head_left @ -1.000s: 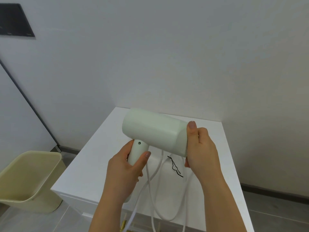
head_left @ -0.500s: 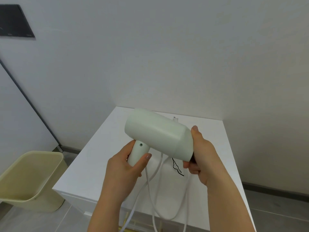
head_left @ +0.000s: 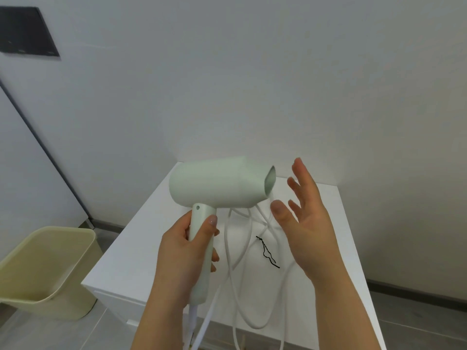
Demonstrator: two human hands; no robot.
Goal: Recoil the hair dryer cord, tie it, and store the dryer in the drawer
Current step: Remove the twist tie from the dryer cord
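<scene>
I hold a pale green hair dryer [head_left: 217,184] above the white cabinet top [head_left: 141,238], nozzle pointing right. My left hand [head_left: 184,246] grips its handle from below. My right hand [head_left: 307,218] hovers just right of the nozzle with fingers spread, touching nothing. The white cord [head_left: 237,251] hangs from the handle's end and lies in loose loops across the cabinet top and over its front edge. A thin black tie [head_left: 268,253] lies on the top between the loops. Any drawer front is below the frame edge.
A beige waste bin [head_left: 48,271] stands on the grey floor left of the cabinet. White walls close in behind and to the right. A dark panel [head_left: 27,31] hangs on the wall at upper left.
My right hand let go of the dryer's nozzle end and opened out to the right. The dryer's barrel tipped up so the nozzle opening now shows.
</scene>
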